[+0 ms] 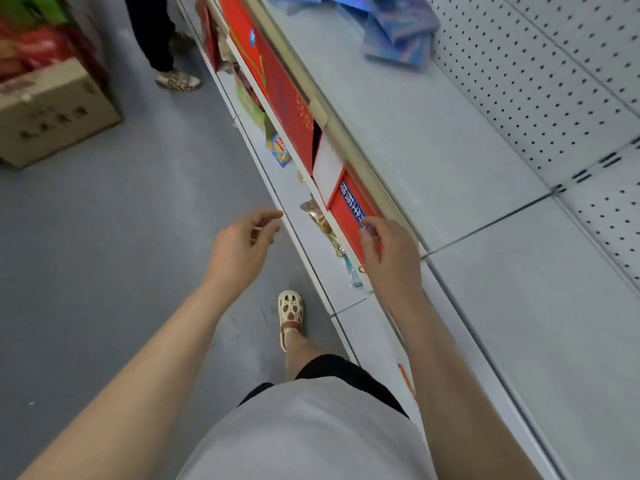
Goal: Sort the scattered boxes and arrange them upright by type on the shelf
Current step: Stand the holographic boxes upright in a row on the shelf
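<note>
head camera looks down along a white shelf that runs from the lower right to the top. my right hand is at the front edge of this shelf, and its curled fingers touch the near end of a red box with a blue label. if the fingers really pinch the box or only rest on it, i cannot tell. this red box stands on the lower shelf level, just under the front rail. beyond it, more red boxes stand in a row along the same level, with a white gap between them and the near box.

my left hand hangs over the grey floor, apart from the shelf; its fingers are loosely bent and it holds nothing.

on the top shelf, far from my hands, some blue boxes lie scattered in a pile against the pegboard back wall. on the lowest level i see snack packets, lying flat. a cardboard carton sits on the floor at the left, and another person's legs stand near the shelf farther on.
</note>
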Demonstrator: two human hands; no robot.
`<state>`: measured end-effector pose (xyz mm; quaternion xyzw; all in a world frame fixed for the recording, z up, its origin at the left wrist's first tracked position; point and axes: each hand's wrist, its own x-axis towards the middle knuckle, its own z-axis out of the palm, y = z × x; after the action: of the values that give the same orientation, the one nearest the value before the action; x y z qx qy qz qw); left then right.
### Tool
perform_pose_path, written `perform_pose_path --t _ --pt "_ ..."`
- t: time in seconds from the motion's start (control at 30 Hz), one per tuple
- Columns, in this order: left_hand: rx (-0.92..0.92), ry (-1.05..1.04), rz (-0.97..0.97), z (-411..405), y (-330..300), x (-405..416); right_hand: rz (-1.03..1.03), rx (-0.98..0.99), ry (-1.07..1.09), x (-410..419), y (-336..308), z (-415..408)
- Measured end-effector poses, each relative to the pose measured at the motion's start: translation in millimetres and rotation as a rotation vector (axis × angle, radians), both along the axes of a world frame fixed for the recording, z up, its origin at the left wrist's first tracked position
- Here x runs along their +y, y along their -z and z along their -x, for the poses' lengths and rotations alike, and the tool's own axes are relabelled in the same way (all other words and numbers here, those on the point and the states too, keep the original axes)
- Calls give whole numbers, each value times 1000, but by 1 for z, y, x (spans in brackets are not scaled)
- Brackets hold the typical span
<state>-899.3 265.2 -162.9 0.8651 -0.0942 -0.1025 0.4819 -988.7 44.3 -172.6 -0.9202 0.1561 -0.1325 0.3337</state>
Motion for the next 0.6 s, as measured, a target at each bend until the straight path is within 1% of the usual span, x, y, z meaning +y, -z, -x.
perform_pose_path --t 0.2,0.33,0.43,0.6 --pt "-14 -35 -75 -135 -5 5 -31 -17 -35 -6 -8 -137" --pt "-56 -41 -120 -225 -15 4 -2 -39 -36 -14 -20 -229" --pt "-97 -1 -145 -290 -20 -1 14 -75 -10 -21 -29 -292" --pt "-174 119 -176 -413 -22 -20 23 -153 115 -38 -42 -392"
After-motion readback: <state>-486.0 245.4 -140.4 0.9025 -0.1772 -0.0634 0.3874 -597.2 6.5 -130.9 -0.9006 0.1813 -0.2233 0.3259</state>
